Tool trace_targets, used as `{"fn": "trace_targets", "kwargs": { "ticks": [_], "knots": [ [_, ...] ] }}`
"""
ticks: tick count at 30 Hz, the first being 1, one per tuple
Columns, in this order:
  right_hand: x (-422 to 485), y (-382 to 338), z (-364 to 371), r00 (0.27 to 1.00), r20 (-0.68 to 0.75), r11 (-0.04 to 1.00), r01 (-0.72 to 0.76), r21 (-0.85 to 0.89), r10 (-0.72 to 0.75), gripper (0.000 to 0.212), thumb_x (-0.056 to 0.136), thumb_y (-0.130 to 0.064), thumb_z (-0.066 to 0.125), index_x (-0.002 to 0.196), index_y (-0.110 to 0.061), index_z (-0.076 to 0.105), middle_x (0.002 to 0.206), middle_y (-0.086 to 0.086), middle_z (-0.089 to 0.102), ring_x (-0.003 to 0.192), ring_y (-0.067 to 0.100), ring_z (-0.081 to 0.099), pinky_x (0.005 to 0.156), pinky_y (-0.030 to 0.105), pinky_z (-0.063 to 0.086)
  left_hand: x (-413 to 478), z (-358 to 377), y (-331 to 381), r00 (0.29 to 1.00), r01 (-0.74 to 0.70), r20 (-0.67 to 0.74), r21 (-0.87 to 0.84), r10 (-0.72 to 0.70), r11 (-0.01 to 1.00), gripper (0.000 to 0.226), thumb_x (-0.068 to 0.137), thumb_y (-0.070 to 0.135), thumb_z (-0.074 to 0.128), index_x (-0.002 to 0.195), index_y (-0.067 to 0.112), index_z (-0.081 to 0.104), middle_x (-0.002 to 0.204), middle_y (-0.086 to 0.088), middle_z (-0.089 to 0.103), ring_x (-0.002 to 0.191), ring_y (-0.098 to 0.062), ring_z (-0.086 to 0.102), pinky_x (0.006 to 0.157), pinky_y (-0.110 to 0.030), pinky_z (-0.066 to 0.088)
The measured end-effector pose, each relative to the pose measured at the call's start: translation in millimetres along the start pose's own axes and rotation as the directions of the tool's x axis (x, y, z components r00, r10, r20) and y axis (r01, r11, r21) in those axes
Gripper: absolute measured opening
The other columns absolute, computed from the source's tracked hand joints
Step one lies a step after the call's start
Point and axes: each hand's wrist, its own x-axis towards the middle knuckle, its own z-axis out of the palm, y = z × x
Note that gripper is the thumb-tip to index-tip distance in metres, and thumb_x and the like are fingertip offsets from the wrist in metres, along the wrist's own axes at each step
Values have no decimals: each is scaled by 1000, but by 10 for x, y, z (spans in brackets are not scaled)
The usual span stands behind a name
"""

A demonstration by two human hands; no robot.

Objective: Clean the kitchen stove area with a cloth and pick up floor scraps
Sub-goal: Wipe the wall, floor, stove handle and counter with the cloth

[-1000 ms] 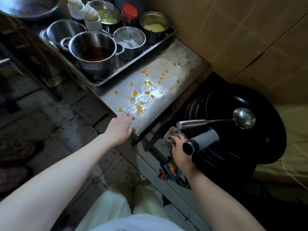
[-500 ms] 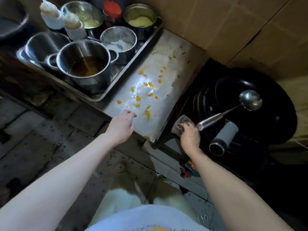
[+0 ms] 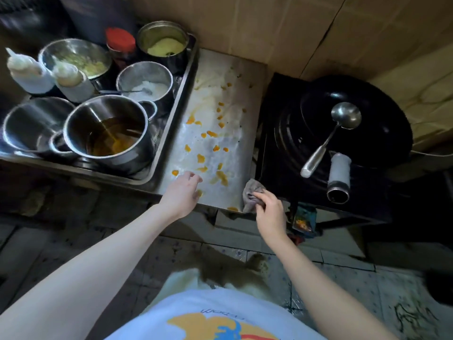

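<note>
A steel counter (image 3: 235,77) beside the stove is strewn with several orange food scraps (image 3: 200,158) and pale smears. My left hand (image 3: 182,192) rests at the counter's front edge, fingers loosely bent over the scraps, holding nothing. My right hand (image 3: 268,212) pinches a crumpled grey cloth (image 3: 251,190) at the counter's front right corner, next to the black stove (image 3: 277,148). A black wok (image 3: 382,133) sits on the stove with a steel ladle (image 3: 343,119) lying in it.
A steel tray (image 3: 188,77) on the left holds several pots, bowls, two squeeze bottles and a red-capped jar. The wok's white handle (image 3: 339,171) points toward me. Cardboard lines the wall behind. Dirty floor tiles (image 3: 343,278) lie below.
My right hand has carried the cloth left from the stove's front to the counter's corner. The left hand has stayed at the counter edge. The camera view has shifted and tilted down.
</note>
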Motion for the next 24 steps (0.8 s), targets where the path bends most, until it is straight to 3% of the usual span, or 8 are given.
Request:
{"fn": "trace_targets", "kwargs": {
  "ticks": [6,15,19,24],
  "knots": [
    [-193,-245,230,994,86,997,73,-10,-72,35,93,-4,50,123,-16,62,141,3,47,129,20,38,105,27,31,-115,8,-181,998,5,-55,10,-5,1000,37,95,17,47,131,14,46,137,-4,42,102,-26,56,81,-31,41],
    [-195,-509,565,973,214,949,143,-281,-84,50,91,3,46,136,-20,48,152,1,32,134,25,29,100,36,38,-315,22,-489,991,56,-120,2,-55,998,37,92,14,49,129,14,50,135,-6,45,110,-25,53,88,-34,45],
    [-197,-622,550,947,277,934,236,-269,-160,56,86,8,50,137,-16,46,152,4,30,136,25,27,100,38,39,-355,57,-581,990,68,-119,-19,-70,998,36,91,14,51,127,13,51,135,-7,46,111,-24,53,87,-33,47],
    [-180,-892,746,882,332,891,411,-194,-335,57,76,17,55,127,-9,56,145,13,41,131,33,36,90,47,49,-363,44,-595,987,73,-141,-40,-78,997,34,90,13,53,125,13,53,134,-7,46,109,-24,55,84,-33,48]
  ]
}}
